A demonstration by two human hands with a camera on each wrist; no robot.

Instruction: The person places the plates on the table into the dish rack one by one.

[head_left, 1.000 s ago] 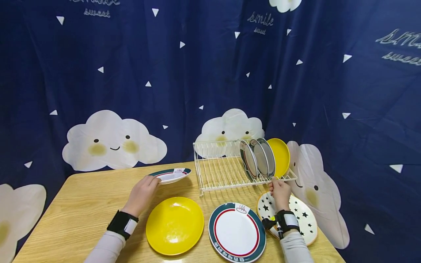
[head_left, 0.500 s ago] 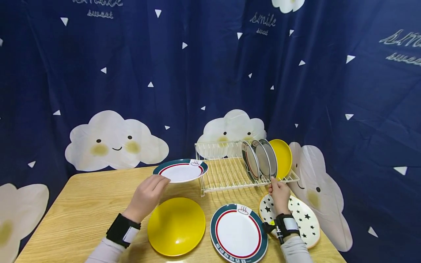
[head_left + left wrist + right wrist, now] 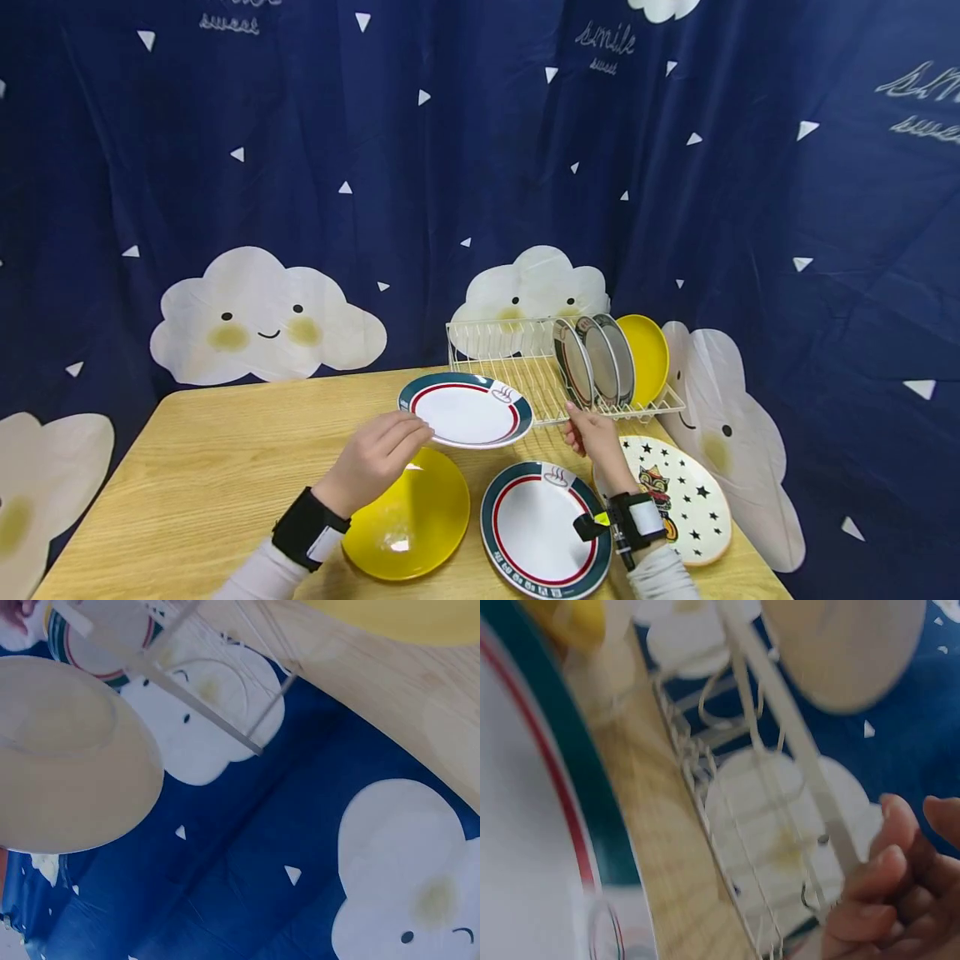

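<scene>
Left hand (image 3: 375,458), seen from where I stand, pinches the rim of a green-banded white plate (image 3: 465,412), lifted off the wooden table (image 3: 217,467). Nearer in lie a yellow plate (image 3: 420,533), a second banded plate (image 3: 540,525) and a star-patterned plate (image 3: 697,500). Right hand (image 3: 594,437), fingers loosely bent and holding nothing, hovers near the front of a white wire dish rack (image 3: 662,411). Three banded plates (image 3: 600,358) stand toward its right end, beside an upright yellow plate (image 3: 648,358). Behind hangs a blue curtain (image 3: 487,125).

Pale sleeves (image 3: 262,571) meet black wristbands (image 3: 298,523) with whitish patches (image 3: 325,543) (the right wristband (image 3: 624,507) bears a yellow-marked black attachment (image 3: 587,527)).
</scene>
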